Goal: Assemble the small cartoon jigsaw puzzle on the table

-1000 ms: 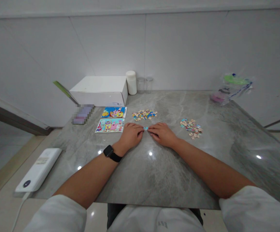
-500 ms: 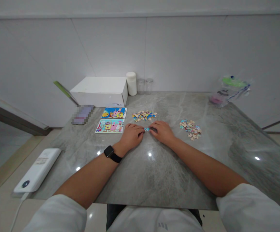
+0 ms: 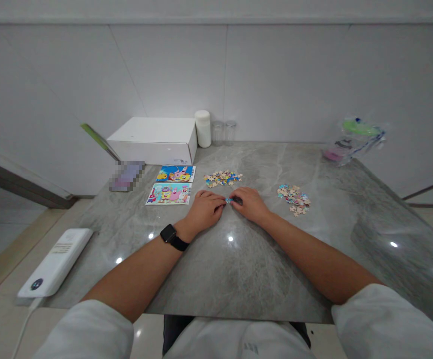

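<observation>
Small blue puzzle pieces [image 3: 228, 201] lie on the grey table between my fingertips. My left hand [image 3: 206, 210], with a black watch at the wrist, has its fingertips pressed on their left side. From the right, my right hand [image 3: 250, 203] pinches their other edge between thumb and fingers. Just beyond my hands is a pile of yellow, blue and tan pieces [image 3: 222, 178]. Another pile of mostly tan and light-blue pieces [image 3: 294, 199] is spread to the right. Two cartoon picture cards, an upper one [image 3: 176, 174] and a lower one [image 3: 169, 194], lie to the left.
At the back left stand a white box [image 3: 149, 149], a white bottle [image 3: 203, 129] and two clear glasses [image 3: 224, 133]. A blurred-out phone [image 3: 127, 176] lies by the cards. A white power bank [image 3: 56, 262] sits front left, a plastic bag [image 3: 354, 142] back right.
My left fingertips have shifted slightly right, and less of the blue pieces shows between my hands. The whole view has moved a little.
</observation>
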### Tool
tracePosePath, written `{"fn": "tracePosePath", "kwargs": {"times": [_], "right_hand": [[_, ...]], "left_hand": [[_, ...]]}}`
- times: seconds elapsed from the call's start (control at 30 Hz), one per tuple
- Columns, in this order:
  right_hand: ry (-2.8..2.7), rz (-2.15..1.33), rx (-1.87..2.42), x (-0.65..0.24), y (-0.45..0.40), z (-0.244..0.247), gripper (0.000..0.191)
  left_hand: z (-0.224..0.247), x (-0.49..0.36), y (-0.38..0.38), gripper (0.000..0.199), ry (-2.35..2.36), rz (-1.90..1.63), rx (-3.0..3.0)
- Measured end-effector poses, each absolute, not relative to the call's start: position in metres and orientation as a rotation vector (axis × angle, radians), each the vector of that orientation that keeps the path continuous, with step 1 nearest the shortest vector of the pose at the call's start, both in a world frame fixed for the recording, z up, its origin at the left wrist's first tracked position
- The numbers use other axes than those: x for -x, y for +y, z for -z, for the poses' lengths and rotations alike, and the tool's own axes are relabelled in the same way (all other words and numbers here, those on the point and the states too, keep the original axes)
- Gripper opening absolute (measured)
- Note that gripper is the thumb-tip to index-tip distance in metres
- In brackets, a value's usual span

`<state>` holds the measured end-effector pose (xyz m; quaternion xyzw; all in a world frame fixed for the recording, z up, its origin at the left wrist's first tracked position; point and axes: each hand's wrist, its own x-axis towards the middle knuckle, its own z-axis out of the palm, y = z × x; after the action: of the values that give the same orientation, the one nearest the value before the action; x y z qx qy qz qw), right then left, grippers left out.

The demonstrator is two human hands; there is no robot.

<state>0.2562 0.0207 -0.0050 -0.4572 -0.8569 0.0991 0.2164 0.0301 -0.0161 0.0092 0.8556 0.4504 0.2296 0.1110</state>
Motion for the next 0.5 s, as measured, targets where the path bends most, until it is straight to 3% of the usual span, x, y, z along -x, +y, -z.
{"fn": "tracePosePath", "kwargs": {"times": [0.5], "right_hand": [[-2.366, -0.319, 1.241, -0.2582, 0.0219, 0.006, 0.009]], "left_hand": [[-0.0087, -0.031, -0.0161, 0.028, 1.289, -0.664, -2.556]]}}
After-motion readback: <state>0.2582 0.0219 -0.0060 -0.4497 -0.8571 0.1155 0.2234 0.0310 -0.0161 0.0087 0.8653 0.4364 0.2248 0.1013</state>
